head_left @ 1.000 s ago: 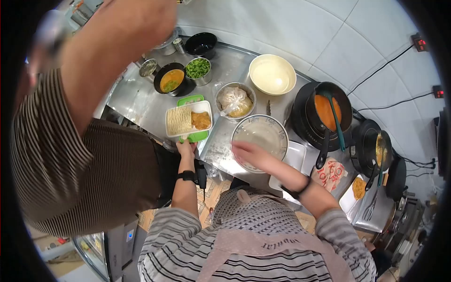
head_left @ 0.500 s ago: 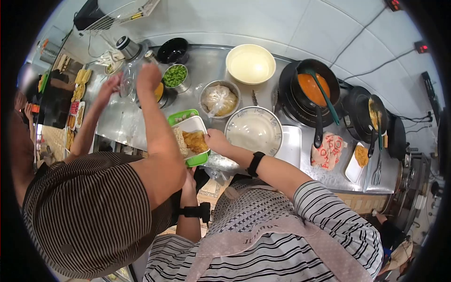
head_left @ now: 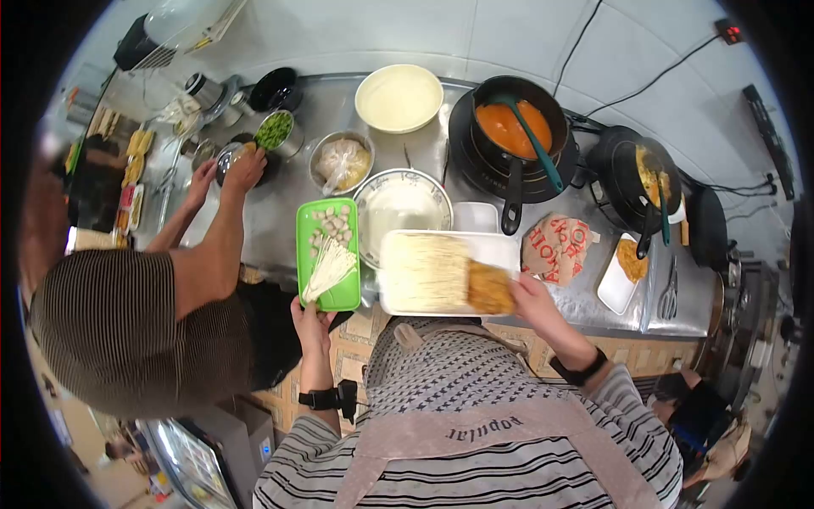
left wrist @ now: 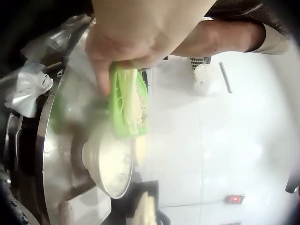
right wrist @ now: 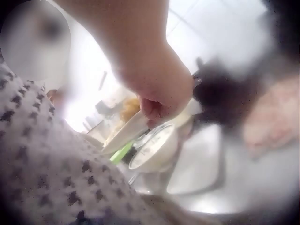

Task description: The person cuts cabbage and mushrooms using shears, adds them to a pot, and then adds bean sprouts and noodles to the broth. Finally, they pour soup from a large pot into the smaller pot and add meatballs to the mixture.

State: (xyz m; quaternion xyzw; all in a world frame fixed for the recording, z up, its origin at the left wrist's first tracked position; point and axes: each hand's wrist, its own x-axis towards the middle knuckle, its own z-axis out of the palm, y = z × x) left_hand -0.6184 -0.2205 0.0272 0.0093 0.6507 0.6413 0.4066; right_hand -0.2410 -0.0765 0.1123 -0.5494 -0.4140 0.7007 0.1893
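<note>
My left hand (head_left: 312,327) grips the near end of a green tray (head_left: 303,246), thumb at the rim. On the tray lie a bundle of enoki mushrooms (head_left: 329,270) and several small pale round pieces (head_left: 331,225). With my right hand (head_left: 543,310) I pinch the right end of a white tray (head_left: 388,297). It carries a block of dried noodles (head_left: 428,271) and an orange-brown food (head_left: 490,290). Behind both trays stands a white patterned bowl (head_left: 403,204), its near rim partly hidden by the white tray. In the left wrist view the enoki mushrooms (left wrist: 129,93) point away from my palm.
A black pan of orange sauce (head_left: 509,127) sits on a round cooker at the back right. Paper packaging (head_left: 555,250) and a small white tray (head_left: 612,293) lie at the right. Another person's hands (head_left: 242,170) work at the left near the chopped greens (head_left: 273,131).
The green tray has come out from under the white tray and is now held apart in my left hand. My right hand has carried the white tray rightward, in front of the bowl.
</note>
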